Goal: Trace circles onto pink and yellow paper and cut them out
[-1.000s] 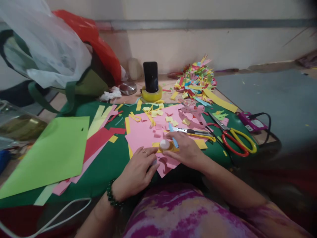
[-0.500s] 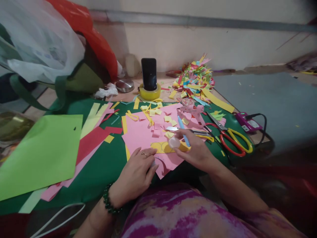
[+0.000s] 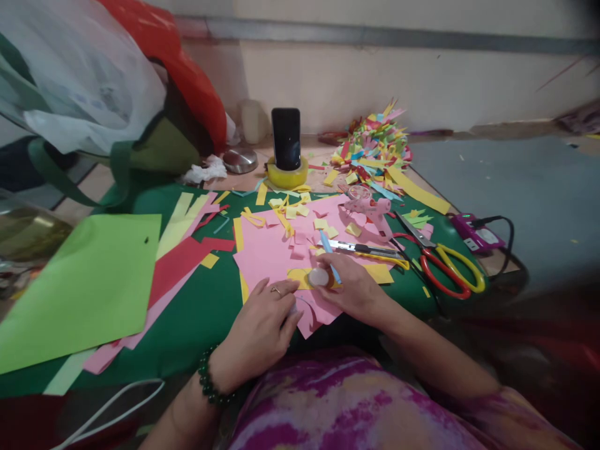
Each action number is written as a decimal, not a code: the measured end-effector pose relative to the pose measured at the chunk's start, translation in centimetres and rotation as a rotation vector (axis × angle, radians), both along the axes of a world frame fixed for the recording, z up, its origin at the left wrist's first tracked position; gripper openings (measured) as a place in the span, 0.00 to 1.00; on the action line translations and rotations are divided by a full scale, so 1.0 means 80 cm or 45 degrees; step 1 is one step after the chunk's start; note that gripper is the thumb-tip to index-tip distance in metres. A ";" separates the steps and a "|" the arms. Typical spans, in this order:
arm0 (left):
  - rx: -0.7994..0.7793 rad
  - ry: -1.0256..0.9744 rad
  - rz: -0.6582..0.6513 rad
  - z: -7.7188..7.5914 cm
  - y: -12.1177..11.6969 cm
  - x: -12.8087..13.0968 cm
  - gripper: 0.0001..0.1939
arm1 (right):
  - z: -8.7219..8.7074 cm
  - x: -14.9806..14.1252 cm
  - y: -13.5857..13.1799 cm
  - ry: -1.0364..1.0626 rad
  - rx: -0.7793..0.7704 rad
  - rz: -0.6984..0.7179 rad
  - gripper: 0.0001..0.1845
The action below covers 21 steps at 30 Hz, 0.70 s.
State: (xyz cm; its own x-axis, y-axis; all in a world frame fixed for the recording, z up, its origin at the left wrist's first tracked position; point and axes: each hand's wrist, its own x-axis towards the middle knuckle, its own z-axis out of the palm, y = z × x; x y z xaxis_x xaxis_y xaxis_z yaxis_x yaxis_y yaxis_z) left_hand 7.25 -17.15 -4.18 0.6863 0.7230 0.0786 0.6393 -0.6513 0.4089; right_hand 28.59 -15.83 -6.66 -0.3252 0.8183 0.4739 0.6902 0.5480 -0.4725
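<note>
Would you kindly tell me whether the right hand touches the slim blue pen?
Touching: the head view shows the slim blue pen lying against the fingers of the right hand.

No legible lettering, labels, brands, numbers or signs in view.

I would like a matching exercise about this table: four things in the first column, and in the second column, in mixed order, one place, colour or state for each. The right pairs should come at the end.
1. phone
2. scissors
3. left hand
4. pen

a. wears a ring and a bracelet
b. blue, held in the right hand
c. stands upright at the yellow roll
d. one red handle, one yellow handle

Pairs: 1-c, 2-d, 3-a, 4-b
</note>
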 end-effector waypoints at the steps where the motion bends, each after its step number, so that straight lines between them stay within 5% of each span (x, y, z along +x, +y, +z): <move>1: 0.004 0.001 0.000 0.000 0.000 0.000 0.11 | -0.001 0.000 0.001 -0.001 0.001 0.002 0.21; 15: 0.115 -0.074 -0.214 0.018 0.022 0.016 0.12 | -0.001 0.010 0.002 0.060 -0.201 0.015 0.15; 21: 0.102 0.080 -0.173 0.028 0.025 0.031 0.12 | 0.023 0.042 -0.013 0.514 -0.282 -0.110 0.11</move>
